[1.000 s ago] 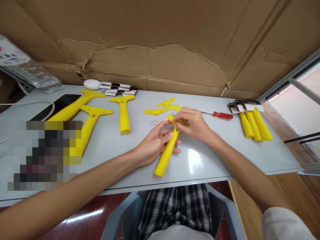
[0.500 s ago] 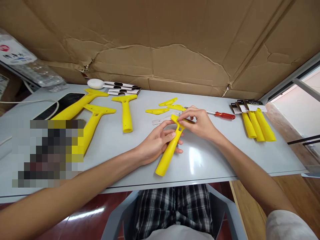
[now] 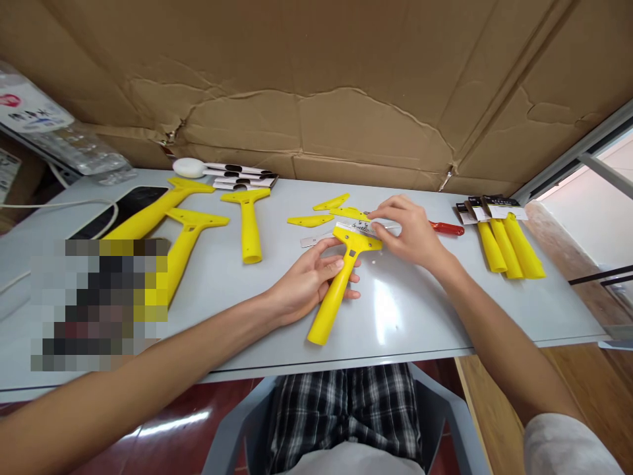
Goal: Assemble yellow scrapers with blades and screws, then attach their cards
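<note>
My left hand (image 3: pixel 314 277) is wrapped round a yellow scraper handle (image 3: pixel 339 284) just below its wide head, which points away from me. Above that head, my right hand (image 3: pixel 408 227) is closed at the fingertips beside a clear bag of small screws (image 3: pixel 363 227); whether they grip anything is too small to tell. A metal blade (image 3: pixel 314 240) lies left of the held head. Several flat yellow plates (image 3: pixel 310 220) rest behind it. A screwdriver with a red handle (image 3: pixel 448 229) is partly hidden behind my right hand.
More yellow handles (image 3: pixel 251 231) lie to the left, near a dark phone-like slab (image 3: pixel 123 208) and a white cable. White spoon-shaped items (image 3: pixel 188 167) are at the back. Carded yellow handles (image 3: pixel 514 247) lie right, a plastic bottle (image 3: pixel 74 148) back left. Cardboard (image 3: pixel 297 125) stands behind.
My right hand has left the scraper head and moved up and right to the small screws. The scraper head now shows fully, with screws in it; my left hand has barely moved.
</note>
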`<action>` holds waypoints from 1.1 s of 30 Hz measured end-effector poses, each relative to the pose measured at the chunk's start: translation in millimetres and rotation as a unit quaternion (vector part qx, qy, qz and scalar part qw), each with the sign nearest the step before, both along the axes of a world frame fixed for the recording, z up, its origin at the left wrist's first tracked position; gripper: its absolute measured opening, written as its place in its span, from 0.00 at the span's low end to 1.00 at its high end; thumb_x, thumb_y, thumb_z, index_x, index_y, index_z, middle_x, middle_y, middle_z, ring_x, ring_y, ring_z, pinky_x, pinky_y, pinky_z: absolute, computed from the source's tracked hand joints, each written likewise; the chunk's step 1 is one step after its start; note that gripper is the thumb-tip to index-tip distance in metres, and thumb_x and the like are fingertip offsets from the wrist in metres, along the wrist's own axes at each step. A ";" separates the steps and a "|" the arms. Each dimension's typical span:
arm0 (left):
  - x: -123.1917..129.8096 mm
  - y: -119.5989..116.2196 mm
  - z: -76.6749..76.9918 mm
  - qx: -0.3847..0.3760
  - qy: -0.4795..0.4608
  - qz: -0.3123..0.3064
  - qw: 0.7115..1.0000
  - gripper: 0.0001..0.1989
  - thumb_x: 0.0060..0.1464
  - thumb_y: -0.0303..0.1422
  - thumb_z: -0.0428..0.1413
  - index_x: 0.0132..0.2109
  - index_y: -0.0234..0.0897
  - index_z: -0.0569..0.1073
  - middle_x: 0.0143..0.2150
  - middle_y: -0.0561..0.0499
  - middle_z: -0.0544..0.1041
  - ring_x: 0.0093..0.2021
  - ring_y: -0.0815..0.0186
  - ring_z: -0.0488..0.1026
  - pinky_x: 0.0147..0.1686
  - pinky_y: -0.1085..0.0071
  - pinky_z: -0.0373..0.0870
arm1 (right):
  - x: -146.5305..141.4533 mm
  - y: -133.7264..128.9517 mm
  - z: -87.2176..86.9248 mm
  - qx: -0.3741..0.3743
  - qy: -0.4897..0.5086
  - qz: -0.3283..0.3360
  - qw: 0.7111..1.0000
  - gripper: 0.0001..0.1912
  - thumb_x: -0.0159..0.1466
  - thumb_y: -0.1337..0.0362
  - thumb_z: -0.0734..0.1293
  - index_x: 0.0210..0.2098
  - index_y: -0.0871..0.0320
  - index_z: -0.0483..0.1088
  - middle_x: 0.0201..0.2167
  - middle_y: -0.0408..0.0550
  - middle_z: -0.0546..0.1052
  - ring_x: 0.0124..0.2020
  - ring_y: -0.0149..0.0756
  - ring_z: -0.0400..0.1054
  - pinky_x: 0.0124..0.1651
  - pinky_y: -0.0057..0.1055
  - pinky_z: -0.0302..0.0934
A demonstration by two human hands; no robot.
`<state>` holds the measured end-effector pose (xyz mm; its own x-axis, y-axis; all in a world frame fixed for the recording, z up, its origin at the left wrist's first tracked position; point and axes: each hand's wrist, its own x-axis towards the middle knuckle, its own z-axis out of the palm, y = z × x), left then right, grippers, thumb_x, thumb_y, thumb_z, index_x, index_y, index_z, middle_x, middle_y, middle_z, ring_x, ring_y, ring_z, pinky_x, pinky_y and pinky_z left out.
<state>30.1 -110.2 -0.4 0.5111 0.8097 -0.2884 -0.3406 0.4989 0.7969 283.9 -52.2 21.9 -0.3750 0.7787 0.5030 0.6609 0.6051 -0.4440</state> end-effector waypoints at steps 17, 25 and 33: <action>-0.8 4.4 -0.4 -0.038 -0.002 0.024 0.999 0.23 0.66 0.26 0.65 0.63 0.42 0.69 0.53 0.40 0.82 0.43 0.58 0.83 0.42 0.57 0.87 | 138.1 35.3 29.7 -0.303 -0.285 -0.205 0.886 0.14 0.61 0.60 0.74 0.45 0.47 0.86 0.45 0.47 0.87 0.49 0.50 0.79 0.54 0.43 0.73; 1.1 2.5 4.3 -0.042 0.011 0.038 0.998 0.22 0.67 0.25 0.63 0.63 0.41 0.68 0.53 0.40 0.82 0.43 0.60 0.83 0.42 0.57 0.88 | 111.4 7.8 55.6 -0.130 0.140 -0.219 0.957 0.17 0.57 0.56 0.82 0.43 0.54 0.82 0.37 0.51 0.85 0.35 0.42 0.77 0.38 0.41 0.70; 2.5 -1.3 2.1 -0.030 0.013 0.079 0.996 0.22 0.67 0.24 0.63 0.64 0.41 0.68 0.54 0.40 0.82 0.45 0.57 0.83 0.47 0.49 0.88 | 89.1 25.3 48.9 -0.018 0.412 -0.029 0.910 0.29 0.53 0.50 0.85 0.41 0.43 0.63 0.32 0.36 0.81 0.27 0.37 0.73 0.28 0.41 0.67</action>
<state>32.6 -111.5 1.7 0.3712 0.8601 -0.3500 -0.3981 0.4879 0.7768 372.9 -26.8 70.7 0.1609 0.8062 0.5694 0.1247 0.5557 -0.8220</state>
